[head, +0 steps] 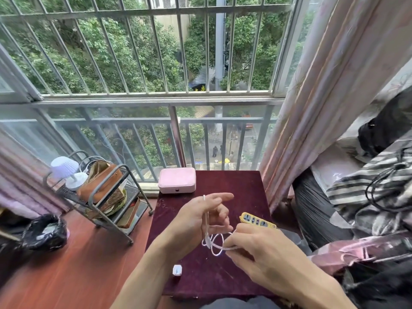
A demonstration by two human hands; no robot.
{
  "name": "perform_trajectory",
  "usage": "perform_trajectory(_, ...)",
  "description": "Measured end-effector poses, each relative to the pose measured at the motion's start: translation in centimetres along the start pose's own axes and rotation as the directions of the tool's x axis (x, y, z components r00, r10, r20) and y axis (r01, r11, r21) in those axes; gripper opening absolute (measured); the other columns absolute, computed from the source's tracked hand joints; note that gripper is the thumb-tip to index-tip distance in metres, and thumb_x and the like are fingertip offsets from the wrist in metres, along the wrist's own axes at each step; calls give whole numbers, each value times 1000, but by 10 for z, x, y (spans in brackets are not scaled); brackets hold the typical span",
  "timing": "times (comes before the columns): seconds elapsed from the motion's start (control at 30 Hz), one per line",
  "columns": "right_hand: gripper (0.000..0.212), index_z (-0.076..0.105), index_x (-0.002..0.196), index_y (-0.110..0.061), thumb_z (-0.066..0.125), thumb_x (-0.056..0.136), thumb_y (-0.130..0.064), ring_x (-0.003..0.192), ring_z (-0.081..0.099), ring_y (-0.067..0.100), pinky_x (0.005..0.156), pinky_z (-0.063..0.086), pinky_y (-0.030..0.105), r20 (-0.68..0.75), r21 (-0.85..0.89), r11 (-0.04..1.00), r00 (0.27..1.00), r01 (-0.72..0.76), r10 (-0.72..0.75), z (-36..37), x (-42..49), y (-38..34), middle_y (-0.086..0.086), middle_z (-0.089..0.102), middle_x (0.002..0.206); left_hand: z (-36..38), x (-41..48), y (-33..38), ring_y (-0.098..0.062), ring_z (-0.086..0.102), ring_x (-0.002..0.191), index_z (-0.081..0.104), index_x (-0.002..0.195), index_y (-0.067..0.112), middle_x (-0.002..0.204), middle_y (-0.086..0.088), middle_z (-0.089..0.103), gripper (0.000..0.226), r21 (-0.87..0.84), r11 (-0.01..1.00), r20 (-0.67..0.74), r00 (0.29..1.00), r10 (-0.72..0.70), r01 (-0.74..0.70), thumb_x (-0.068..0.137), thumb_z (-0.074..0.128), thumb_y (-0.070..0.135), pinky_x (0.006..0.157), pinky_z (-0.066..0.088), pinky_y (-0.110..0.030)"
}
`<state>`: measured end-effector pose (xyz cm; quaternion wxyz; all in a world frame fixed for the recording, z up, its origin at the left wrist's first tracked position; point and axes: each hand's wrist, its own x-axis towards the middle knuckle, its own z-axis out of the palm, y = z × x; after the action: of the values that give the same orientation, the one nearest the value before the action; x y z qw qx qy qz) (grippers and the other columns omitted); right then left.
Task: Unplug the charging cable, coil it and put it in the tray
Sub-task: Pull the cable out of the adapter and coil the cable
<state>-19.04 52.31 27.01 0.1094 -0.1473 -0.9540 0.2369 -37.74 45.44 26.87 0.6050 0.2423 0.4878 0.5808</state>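
Both hands work over a small table [200, 284] draped in dark red cloth, set against a barred window. The charging cable [215, 243] is thin and white and hangs in the air between the hands, above the middle of the table, unplugged at both ends. The left hand [198, 221] holds one stretch of it against the thumb side. The forefinger points out toward 2 o'clock and the other fingers are curled in, and a short cable end pokes straight up past the knuckle toward 12 o'clock. Below that hand the cable falls into two or three loose loops. The right hand [265, 253], at 4 o'clock from the left, pinches the far side of those loops between thumb and forefinger — its remaining fingers are folded under.

A yellow power strip [257, 220] lies on the table's 3 o'clock edge, just beyond the right hand. A small white plug adapter [177, 270] rests on the cloth at 7 o'clock from the loops, apart from the cable. A closed pink box [177, 179] sits at the table's 12 o'clock edge.

On the floor at 9 o'clock stands a metal rack [133, 192] with a little lamp [63, 167] on it — a black-lined bin [44, 230] is beside it.
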Motion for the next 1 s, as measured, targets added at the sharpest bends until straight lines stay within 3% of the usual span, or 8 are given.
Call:
perform_trajectory(0.23, 6, 75, 89, -32, 79, 87, -36, 78, 54, -3, 64, 41, 8, 55, -60, 996, 997, 61, -58, -42, 19, -8, -20, 65, 87, 9, -3, -13, -17, 68, 92, 72, 111, 16, 101, -5, 75, 22, 421, 904, 144, 989, 18, -78, 101, 53, 23, 79, 55, -30)
perform_trajectory(0.4, 7, 72, 95, -34, 77, 90, -34, 79, 60, 1, 68, 49, 17, 82, -34, 995, 993, 91, -88, -59, 43, 0, -18, 66, 89, 17, 0, -19, -26, 71, 74, 75, 95, 14, 84, -8, 69, 11, 276, 961, 204, 977, -68, 9, 96, 68, 22, 81, 62, -48)
perform_trajectory(0.47, 8, 74, 96, -33, 80, 91, -32, 85, 67, 4, 71, 55, 21, 94, 59, 994, 991, 92, -97, -67, 48, 8, -14, 71, 91, 19, -1, -19, -19, 63, 54, 72, 87, 12, 70, -7, 63, 30, 187, 981, 253, 962, -101, 53, 99, 64, 39, 63, 64, -40)
perform_trajectory(0.57, 9, 79, 96, -30, 85, 90, -27, 86, 72, 9, 73, 57, 22, 114, 260, 963, 988, 68, -101, -75, 56, 22, -9, 75, 91, 22, -4, -17, -6, 31, 35, 56, 70, 12, 50, 1, 44, 52, 131, 990, 259, 962, -87, 55, 105, 46, 50, 34, 34, -14)
perform_trajectory(0.63, 10, 81, 95, -29, 87, 89, -28, 76, 70, 7, 68, 54, 20, 112, 380, 924, 990, 37, -86, -75, 59, 33, -5, 76, 87, 24, -6, -14, -7, 15, 37, 47, 72, 23, 47, -1, 25, 50, 99, 992, 258, 961, -99, 75, 106, 32, 57, 33, 14, -16)
perform_trajectory(0.8, 17, 75, 91, -14, 90, 86, -12, 52, 56, 0, 52, 44, 19, 81, 693, 719, 997, -56, 0, -55, 63, 52, -9, 66, 64, 28, -8, -8, -4, 14, 35, 56, 116, 8, 48, 4, 17, 75, -90, 986, 393, 915, -92, 138, 96, 26, 74, 34, 7, -21)
perform_trajectory(0.9, 14, 73, 90, -15, 85, 88, -9, 50, 58, 4, 53, 45, 19, 77, 846, 529, 997, -68, 7, -39, 63, 59, -5, 69, 67, 27, -10, -4, -4, 17, 37, 68, 119, 12, 49, 9, 19, 68, -9, 996, 374, 924, -75, 85, 100, 34, 68, 34, 17, -17)
perform_trajectory(1.0, 33, 68, 93, -8, 86, 87, -36, 64, 67, 11, 68, 53, 26, 116, 952, 285, 993, -114, 11, -19, 60, 67, -1, 72, 71, 26, -9, -1, -4, 18, 35, 69, 107, 10, 47, 9, 21, 55, -41, 997, 357, 933, -48, 67, 105, 39, 57, 33, 18, -14)
